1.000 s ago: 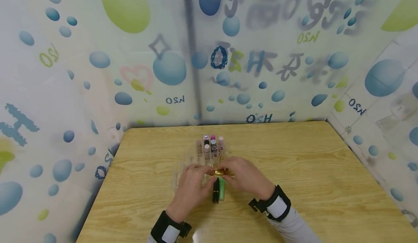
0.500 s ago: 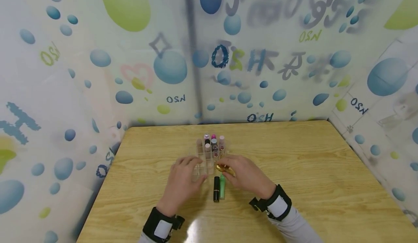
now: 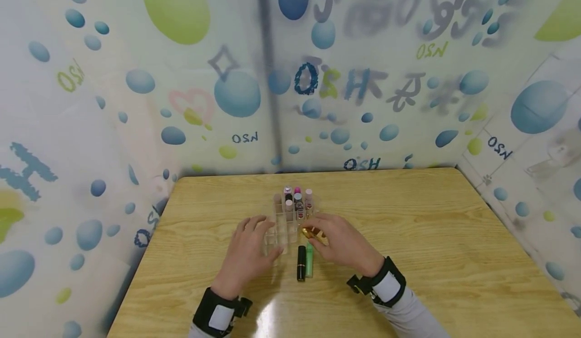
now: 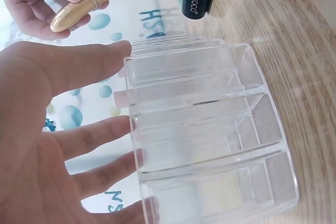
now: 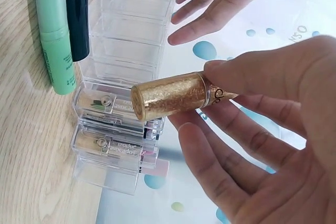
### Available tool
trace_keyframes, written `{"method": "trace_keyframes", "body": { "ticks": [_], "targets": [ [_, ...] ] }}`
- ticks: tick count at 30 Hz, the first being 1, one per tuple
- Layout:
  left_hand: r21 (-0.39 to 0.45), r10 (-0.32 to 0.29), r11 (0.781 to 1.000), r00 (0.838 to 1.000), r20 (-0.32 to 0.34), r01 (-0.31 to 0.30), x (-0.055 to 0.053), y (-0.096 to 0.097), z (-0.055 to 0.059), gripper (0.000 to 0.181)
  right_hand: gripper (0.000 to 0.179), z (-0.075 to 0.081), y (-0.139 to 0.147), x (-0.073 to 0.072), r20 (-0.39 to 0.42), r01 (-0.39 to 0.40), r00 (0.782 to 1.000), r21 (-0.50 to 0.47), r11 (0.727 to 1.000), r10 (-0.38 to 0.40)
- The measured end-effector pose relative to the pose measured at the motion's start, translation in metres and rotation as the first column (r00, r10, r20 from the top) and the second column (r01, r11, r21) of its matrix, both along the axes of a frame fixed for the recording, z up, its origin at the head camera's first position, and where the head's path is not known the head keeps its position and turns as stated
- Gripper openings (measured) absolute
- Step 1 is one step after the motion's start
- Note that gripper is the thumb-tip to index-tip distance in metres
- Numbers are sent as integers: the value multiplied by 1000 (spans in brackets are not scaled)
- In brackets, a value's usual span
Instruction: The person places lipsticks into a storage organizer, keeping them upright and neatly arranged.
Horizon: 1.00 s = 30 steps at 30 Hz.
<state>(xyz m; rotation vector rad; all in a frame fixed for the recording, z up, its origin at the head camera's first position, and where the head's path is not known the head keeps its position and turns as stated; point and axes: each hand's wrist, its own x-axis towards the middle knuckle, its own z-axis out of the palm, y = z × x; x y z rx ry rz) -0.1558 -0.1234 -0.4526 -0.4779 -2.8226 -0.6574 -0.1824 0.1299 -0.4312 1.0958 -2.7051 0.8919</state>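
Observation:
My right hand pinches a gold lipstick tube between thumb and fingers, just right of a clear plastic lipstick organizer. Glittery gold covers the tube, which has a narrow ring around it. My left hand is over the left part of the organizer. Its fingers are spread, with the fingertips right at the rim of the bare compartments in the left wrist view. A black lipstick tube and a light green tube lie side by side on the table in front of the organizer.
Several lipsticks and small tubes stand in the organizer's back right compartments. The wooden table reaches back to a patterned wall with blue and green spots. More of that wall rises at both sides.
Both hands were together at the gold lipstick tube. My left hand has come away to the left, over the organizer, and its fingers have spread. The right hand keeps the tube.

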Motion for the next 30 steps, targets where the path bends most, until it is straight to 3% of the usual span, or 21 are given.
{"method": "trace_keyframes", "body": {
  "ticks": [7,14,20,30],
  "targets": [
    [-19,-3,1000,1000,28,3,1,-2,3,60,29,3,1,-2,66,-30,997,-91,995,36],
    [-43,13,999,995,102,-9,2,-4,6,56,26,6,1,-2,111,-21,993,-141,990,37],
    [-42,16,999,992,123,-11,1,-6,6,58,27,9,-1,-3,95,-22,995,-146,989,36],
    [-29,-10,1000,996,94,13,3,-5,6,52,19,13,-10,-12,26,-24,999,-176,984,29]
  ]
}}
